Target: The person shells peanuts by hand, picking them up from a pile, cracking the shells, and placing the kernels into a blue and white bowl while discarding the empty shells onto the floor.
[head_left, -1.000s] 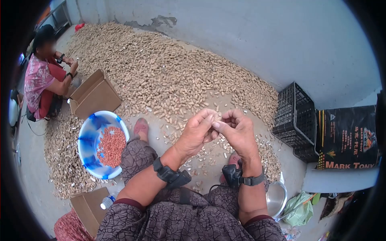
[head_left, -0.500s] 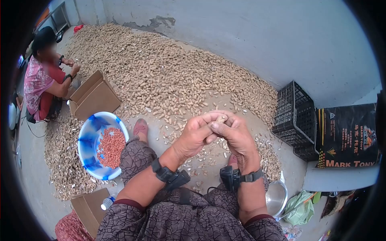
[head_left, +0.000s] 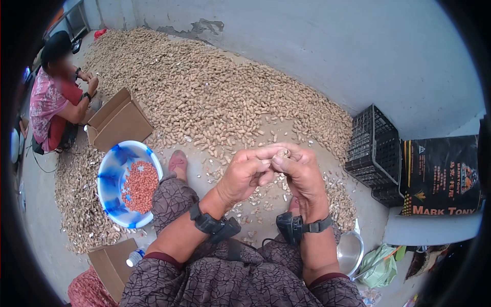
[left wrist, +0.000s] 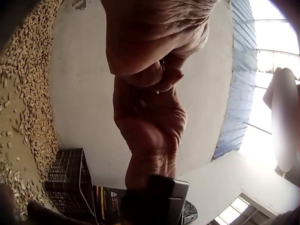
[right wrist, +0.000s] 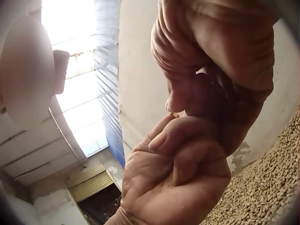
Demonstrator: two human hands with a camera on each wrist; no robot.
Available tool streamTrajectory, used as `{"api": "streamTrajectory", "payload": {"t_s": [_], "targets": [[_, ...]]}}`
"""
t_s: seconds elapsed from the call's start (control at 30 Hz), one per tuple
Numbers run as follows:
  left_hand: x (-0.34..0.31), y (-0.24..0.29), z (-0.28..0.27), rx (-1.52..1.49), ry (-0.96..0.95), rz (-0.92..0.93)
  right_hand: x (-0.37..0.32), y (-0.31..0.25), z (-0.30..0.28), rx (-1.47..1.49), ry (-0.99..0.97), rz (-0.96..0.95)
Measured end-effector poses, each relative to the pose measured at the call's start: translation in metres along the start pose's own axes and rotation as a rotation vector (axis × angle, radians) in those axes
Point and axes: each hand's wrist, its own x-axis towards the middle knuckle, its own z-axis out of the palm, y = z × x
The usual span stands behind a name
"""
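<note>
Both hands meet in front of the body above the knees. Between the right hand's (head_left: 302, 171) thumb and fingers sits a pale peanut (head_left: 285, 152) in its shell, pinched near the fingertips. The left hand (head_left: 245, 174) is right against it, thumb tip beside the right thumb and index finger reaching behind the shell; its other fingers curl toward the palm. In the right wrist view a small reddish bit (right wrist: 176, 115) shows by the fingertips. The inside of the left palm is mostly hidden. A blue-and-white basin (head_left: 108, 176) holding reddish shelled peanuts (head_left: 140, 187) stands beside the left knee.
A large heap of unshelled peanuts (head_left: 204, 92) spreads along the wall. Empty shells (head_left: 84, 215) lie at left. Around stand a cardboard box (head_left: 123, 120), black crates (head_left: 376, 148), a black sack (head_left: 442, 174) and a metal bowl (head_left: 350, 253). Another person (head_left: 56, 102) squats at far left.
The two hands have drawn closer together, fingers overlapping around the peanut, which has turned between the fingertips. The left thumb has slid slightly back from it.
</note>
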Motion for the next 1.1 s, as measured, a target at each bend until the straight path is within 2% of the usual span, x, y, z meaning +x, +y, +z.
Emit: {"api": "streamTrajectory", "payload": {"t_s": [0.13, 0.23, 0.33, 0.4, 0.43, 0.5, 0.53, 0.6, 0.7, 0.83, 0.9, 1.03, 1.1], "targets": [[0.001, 0.002, 0.004, 0.008, 0.029, -0.014, 0.002, 0.002, -0.001, -0.015, -0.021, -0.019], [0.005, 0.001, 0.003, -0.005, 0.032, -0.008, 0.003, -0.003, 0.003, -0.017, -0.074, 0.045], [0.008, -0.002, 0.001, 0.081, 0.083, 0.003, 0.003, -0.003, 0.002, -0.061, -0.076, 0.032], [0.010, -0.004, 0.002, 0.172, 0.144, 0.086, 0.003, -0.004, 0.001, -0.180, 0.109, 0.045], [0.010, -0.004, 0.004, 0.171, 0.146, 0.088, 0.004, -0.005, 0.001, -0.181, 0.105, 0.046], [0.009, -0.004, 0.009, 0.453, 0.223, 0.183, 0.005, -0.006, 0.000, -0.305, 0.163, 0.063], [0.009, -0.006, 0.008, 0.451, 0.225, 0.182, 0.005, -0.006, 0.001, -0.305, 0.163, 0.066], [0.010, -0.011, 0.005, 0.704, 0.217, 0.356, 0.008, -0.004, 0.003, -0.277, 0.171, 0.061], [0.009, -0.009, 0.010, 0.769, 0.280, 0.335, 0.008, 0.002, 0.007, -0.136, 0.193, 0.028], [0.014, -0.021, 0.005, 0.748, 0.351, 0.403, 0.009, 0.009, 0.020, -0.048, 0.245, -0.032], [0.017, -0.025, 0.001, 0.487, 0.472, 0.319, 0.010, 0.020, 0.018, -0.135, 0.301, -0.130], [0.020, -0.022, 0.003, 0.390, 0.471, 0.287, 0.007, 0.018, 0.017, -0.116, 0.279, -0.134], [0.020, -0.014, 0.008, 0.049, 0.519, 0.093, 0.004, 0.011, 0.019, -0.051, 0.239, -0.112]]}}
